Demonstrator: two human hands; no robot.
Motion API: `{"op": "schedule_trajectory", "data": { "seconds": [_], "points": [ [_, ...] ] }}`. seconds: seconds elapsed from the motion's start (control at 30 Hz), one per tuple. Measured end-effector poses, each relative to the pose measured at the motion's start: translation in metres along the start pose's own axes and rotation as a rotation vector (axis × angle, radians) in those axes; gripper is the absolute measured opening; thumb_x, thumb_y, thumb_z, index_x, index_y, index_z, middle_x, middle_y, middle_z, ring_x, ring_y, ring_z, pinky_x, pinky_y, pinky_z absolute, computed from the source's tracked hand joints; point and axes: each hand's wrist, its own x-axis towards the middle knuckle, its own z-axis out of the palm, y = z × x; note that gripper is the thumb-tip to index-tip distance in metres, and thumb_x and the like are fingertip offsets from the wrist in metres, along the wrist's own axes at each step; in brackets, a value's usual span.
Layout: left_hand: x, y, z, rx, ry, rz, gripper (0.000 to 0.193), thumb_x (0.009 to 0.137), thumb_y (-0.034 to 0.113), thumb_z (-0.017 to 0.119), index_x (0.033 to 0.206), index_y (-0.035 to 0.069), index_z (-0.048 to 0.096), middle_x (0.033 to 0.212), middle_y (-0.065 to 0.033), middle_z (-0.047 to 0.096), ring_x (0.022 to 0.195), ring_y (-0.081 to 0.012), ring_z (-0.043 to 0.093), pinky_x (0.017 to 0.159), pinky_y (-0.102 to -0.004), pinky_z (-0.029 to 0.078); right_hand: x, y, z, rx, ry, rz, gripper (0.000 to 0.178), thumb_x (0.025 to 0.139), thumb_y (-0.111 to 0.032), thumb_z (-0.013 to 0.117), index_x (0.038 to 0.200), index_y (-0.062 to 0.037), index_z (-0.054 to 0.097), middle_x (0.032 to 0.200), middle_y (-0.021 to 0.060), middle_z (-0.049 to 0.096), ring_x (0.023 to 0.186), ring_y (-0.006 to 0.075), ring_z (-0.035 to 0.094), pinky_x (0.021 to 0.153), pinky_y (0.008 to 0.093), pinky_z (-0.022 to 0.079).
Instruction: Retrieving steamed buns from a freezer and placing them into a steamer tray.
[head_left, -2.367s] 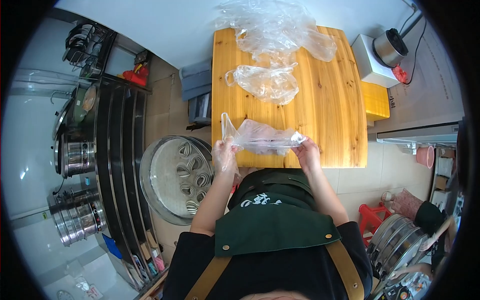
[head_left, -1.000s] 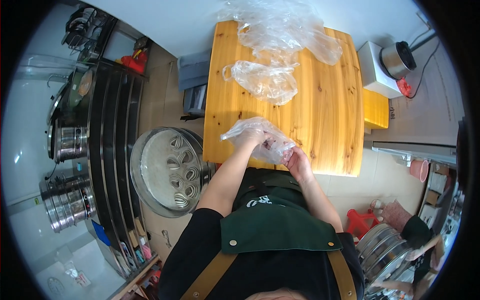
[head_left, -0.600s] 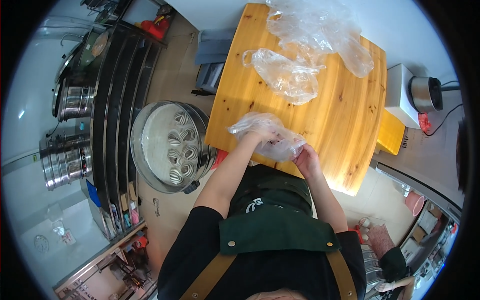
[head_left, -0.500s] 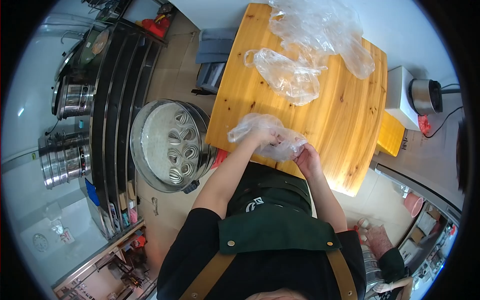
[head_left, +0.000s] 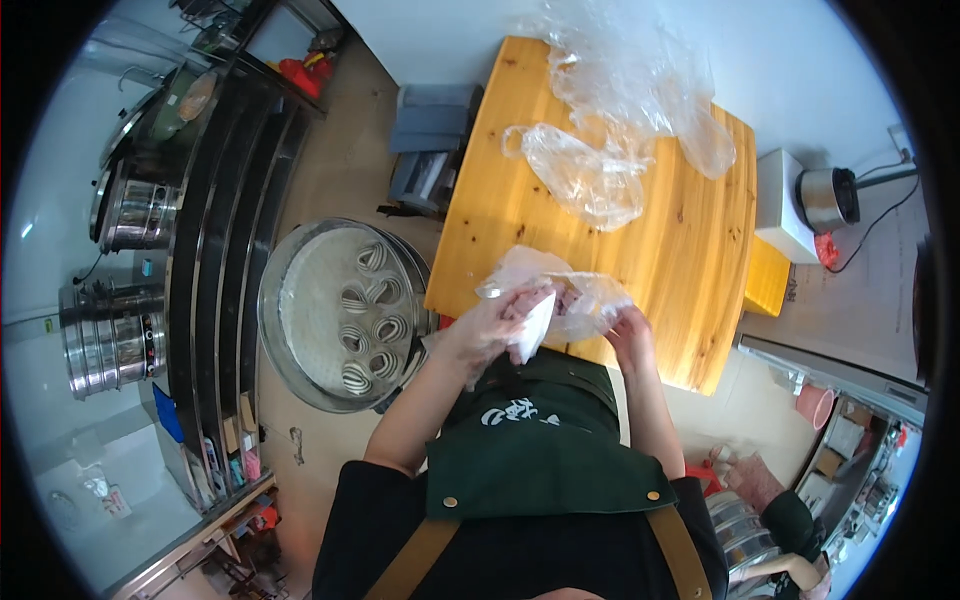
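My left hand (head_left: 487, 328) is closed round a white, flat-faced piece (head_left: 537, 326), just over the near edge of the wooden table. Motion blurs the fingers, and I cannot make out the kind of piece. Beside it, a clear plastic bag (head_left: 590, 308) lies bunched with its mouth spread. The fingers of my right hand (head_left: 630, 338) pinch the bag's right edge. Something pinkish shows inside the bag, partly hidden by the film. To the left, a round steamer tray (head_left: 318, 290) holds several striped dark-and-white rolls (head_left: 386, 328) along its right side.
Crumpled clear plastic bags (head_left: 590, 180) cover the far part of the wooden table (head_left: 690, 270). Dark shelving (head_left: 225, 230) and steel steamers (head_left: 115, 335) stand left. A white box and a steel pot (head_left: 825, 198) are at right. Another person's arm (head_left: 790, 570) shows at lower right.
My left hand has come out of the bag, back and to the left, with the white piece in it. My right hand still holds the bag's edge. The whole view has shifted slightly.
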Motion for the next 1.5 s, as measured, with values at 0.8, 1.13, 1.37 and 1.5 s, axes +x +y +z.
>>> {"op": "schedule_trajectory", "data": {
  "seconds": [0.8, 1.13, 1.37, 1.5],
  "points": [
    [-0.083, -0.020, -0.055, -0.695, 0.003, 0.582, 0.077, 0.075, 0.040, 0.062, 0.132, 0.006, 0.023, 0.118, -0.0126, 0.047, 0.101, -0.0244, 0.054, 0.068, -0.0342, 0.055, -0.112, 0.005, 0.205, -1.194, -0.844, -1.264, 0.037, 0.068, -0.008, 0.066, 0.101, 0.0040, 0.054, 0.109, 0.0195, 0.054, 0.102, 0.0338, 0.053, 0.086, 0.0393, 0.043],
    [-0.127, -0.091, -0.170, -0.917, 0.367, 0.550, 0.057, 0.079, 0.033, 0.060, 0.123, 0.006, 0.037, 0.105, -0.0099, 0.053, 0.082, -0.0189, 0.057, 0.062, -0.0322, 0.052, -0.097, 0.035, 0.226, -1.300, -0.951, -1.044, 0.035, 0.067, -0.008, 0.066, 0.099, 0.0014, 0.054, 0.099, 0.0155, 0.057, 0.090, 0.0305, 0.057, 0.076, 0.0375, 0.047],
    [-0.126, -0.052, -0.287, -0.310, 1.051, 0.505, 0.037, 0.075, 0.015, 0.064, 0.107, 0.002, 0.050, 0.086, -0.0032, 0.056, 0.073, -0.0138, 0.055, 0.064, -0.0278, 0.047, -0.088, 0.056, 0.211, -1.601, -0.824, -0.927, 0.033, 0.068, -0.010, 0.064, 0.098, -0.0001, 0.054, 0.095, 0.0126, 0.058, 0.084, 0.0282, 0.057, 0.072, 0.0354, 0.047],
    [-0.098, -0.013, -0.354, 0.157, 1.096, 0.429, 0.045, 0.068, 0.011, 0.067, 0.108, 0.002, 0.048, 0.091, -0.0042, 0.056, 0.076, -0.0124, 0.055, 0.069, -0.0262, 0.047, -0.089, 0.065, 0.188, -1.632, -0.634, -0.794, 0.033, 0.068, -0.007, 0.064, 0.099, 0.0007, 0.054, 0.095, 0.0136, 0.058, 0.084, 0.0289, 0.057, 0.072, 0.0362, 0.047]
  ]
}}
